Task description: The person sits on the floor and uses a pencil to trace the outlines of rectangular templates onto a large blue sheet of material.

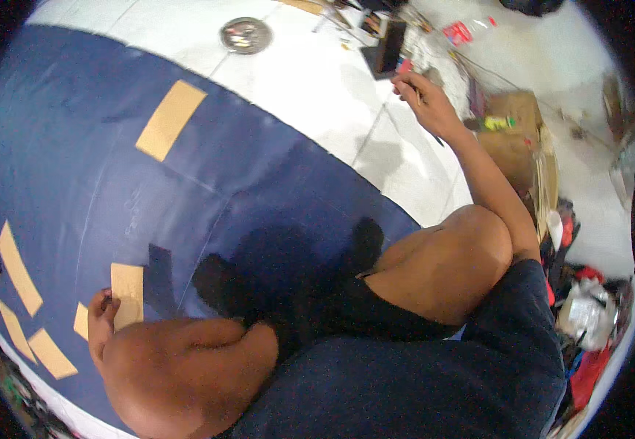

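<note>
My left hand [103, 316] is closed at the edge of a tan rectangular card-like piece [128, 289], beside my left knee. That piece is held over a dark blue sheet and casts a shadow on it; my knee hides its lower part. Up at the right, my right hand [427, 104] is raised over the white tiled floor. Its fingers are pinched around a thin stick-like tool [439, 140], whose dark end shows below the hand; I cannot make out its exact kind. Another tan rectangle [172, 120] lies flat on the blue sheet [61, 124], farther away.
More tan pieces [21, 268] lie at the sheet's left. On the white tiles [310, 80] are a round metal dish [245, 35] with small items and a dark open box [387, 50]. A clear bottle [471, 31], a cardboard box [509, 121] and piled clutter [587, 318] line the right.
</note>
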Tool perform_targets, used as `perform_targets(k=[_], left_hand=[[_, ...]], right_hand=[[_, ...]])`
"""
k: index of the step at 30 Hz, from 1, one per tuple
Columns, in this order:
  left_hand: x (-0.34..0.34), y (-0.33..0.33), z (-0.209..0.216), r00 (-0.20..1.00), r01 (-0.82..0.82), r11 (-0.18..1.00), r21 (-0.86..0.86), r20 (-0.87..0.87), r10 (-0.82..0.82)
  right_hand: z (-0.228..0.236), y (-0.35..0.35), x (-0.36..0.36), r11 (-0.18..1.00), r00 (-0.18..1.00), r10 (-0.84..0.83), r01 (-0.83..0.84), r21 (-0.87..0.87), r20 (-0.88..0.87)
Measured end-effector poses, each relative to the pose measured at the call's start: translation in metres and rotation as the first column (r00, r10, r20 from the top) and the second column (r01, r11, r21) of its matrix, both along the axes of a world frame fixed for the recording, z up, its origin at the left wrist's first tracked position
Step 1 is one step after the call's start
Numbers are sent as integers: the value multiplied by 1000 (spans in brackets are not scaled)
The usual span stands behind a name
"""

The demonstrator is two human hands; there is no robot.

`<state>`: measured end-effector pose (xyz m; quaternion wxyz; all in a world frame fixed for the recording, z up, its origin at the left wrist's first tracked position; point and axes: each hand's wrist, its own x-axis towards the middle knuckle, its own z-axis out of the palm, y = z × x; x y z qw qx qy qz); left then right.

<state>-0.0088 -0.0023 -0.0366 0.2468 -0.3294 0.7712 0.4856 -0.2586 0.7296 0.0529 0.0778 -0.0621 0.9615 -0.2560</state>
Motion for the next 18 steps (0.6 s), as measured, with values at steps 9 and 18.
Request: perform_targets(k=[9,18], left_hand=[[-101,48,61,903,426,885,185,-141,-406],[-207,146,85,477,877,473,82,-24,-879]], right_hand=[[65,51,97,914,946,-297,322,-247,133],[-15,81,231,873,873,-487,487,-14,21]])
